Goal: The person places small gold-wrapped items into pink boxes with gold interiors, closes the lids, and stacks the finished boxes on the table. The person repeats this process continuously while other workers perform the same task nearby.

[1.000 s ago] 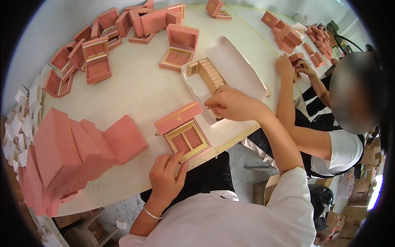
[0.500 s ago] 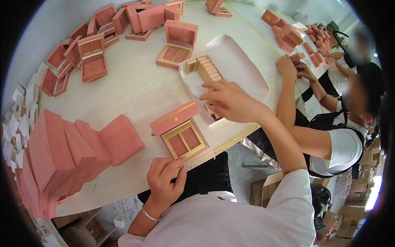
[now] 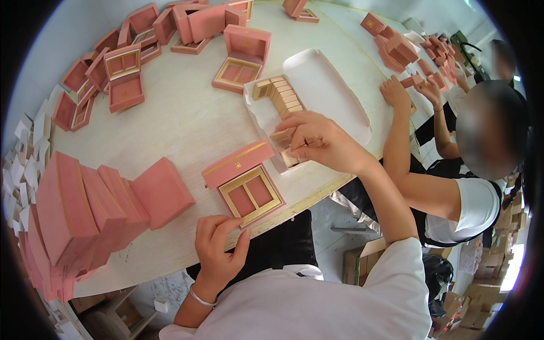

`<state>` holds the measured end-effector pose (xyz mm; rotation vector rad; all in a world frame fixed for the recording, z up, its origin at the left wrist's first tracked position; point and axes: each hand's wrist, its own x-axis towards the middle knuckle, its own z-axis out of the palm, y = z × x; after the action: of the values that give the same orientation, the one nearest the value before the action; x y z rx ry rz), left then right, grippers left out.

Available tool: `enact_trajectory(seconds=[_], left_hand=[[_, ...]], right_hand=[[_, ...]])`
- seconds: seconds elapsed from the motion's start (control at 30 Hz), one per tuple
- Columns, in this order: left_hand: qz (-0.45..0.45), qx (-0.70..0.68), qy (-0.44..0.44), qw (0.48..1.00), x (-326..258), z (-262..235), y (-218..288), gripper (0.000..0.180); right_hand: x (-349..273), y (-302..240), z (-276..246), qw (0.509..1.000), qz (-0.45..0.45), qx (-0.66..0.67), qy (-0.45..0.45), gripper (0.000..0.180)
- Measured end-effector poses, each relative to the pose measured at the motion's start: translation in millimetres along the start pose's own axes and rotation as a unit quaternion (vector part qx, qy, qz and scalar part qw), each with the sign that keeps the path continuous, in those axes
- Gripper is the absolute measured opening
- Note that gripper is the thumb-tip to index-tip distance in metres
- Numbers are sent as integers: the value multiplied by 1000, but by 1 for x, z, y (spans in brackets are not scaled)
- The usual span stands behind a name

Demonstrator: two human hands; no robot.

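Observation:
A pink gift box (image 3: 238, 165) stands with its lid raised near the table's front edge; its gold-rimmed insert has two pink recesses. My left hand (image 3: 218, 249) is at the box's front rim, index fingertip against or close to it, thumb apart, holding nothing. Over the white carton (image 3: 254, 113) my right hand (image 3: 328, 141) has its fingers and thumb drawn together. Whatever is between them is hidden. Small gold cases (image 3: 283, 93) stand in a row along the carton's far part, and more pieces lie under my right hand.
A stack of closed pink boxes (image 3: 85, 209) leans at the left. Several open pink boxes (image 3: 246, 51) stand toward the back. White small cartons (image 3: 25, 170) pile along the left wall. A co-worker's hand (image 3: 394, 93) works at the right, near more pink boxes (image 3: 396, 48).
My right hand's fingers have drawn together over the carton from a more spread pose. My left hand has shifted only slightly along the box's front. A co-worker has leaned forward.

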<state>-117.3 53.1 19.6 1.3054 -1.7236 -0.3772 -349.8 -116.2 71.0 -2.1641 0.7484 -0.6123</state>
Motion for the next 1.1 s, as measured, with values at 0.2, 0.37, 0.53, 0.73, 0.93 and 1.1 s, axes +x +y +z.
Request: enact_trajectory(seconds=[0.2, 0.37, 0.53, 0.73, 0.93, 1.1], left_hand=[[3, -19, 8, 1000, 1, 2, 0, 20], [7, -27, -8, 1000, 1, 5, 1, 21], [-12, -18, 5, 1000, 0, 4, 4, 18], [-70, 80, -44, 993, 2, 8, 4, 31], [-30, 118, -75, 990, 5, 10, 2, 34], [-17, 72, -51, 996, 5, 6, 10, 30]], right_hand=[[11, -15, 6, 995, 36, -87, -38, 24], [30, 0, -1, 977, 25, -139, -160, 30], [31, 7, -6, 973, 17, -159, -167, 31], [27, -4, 9, 974, 83, -182, -103, 18], [6, -5, 8, 982, 94, -159, -44, 23], [25, -14, 10, 967, 116, -199, -111, 32]])
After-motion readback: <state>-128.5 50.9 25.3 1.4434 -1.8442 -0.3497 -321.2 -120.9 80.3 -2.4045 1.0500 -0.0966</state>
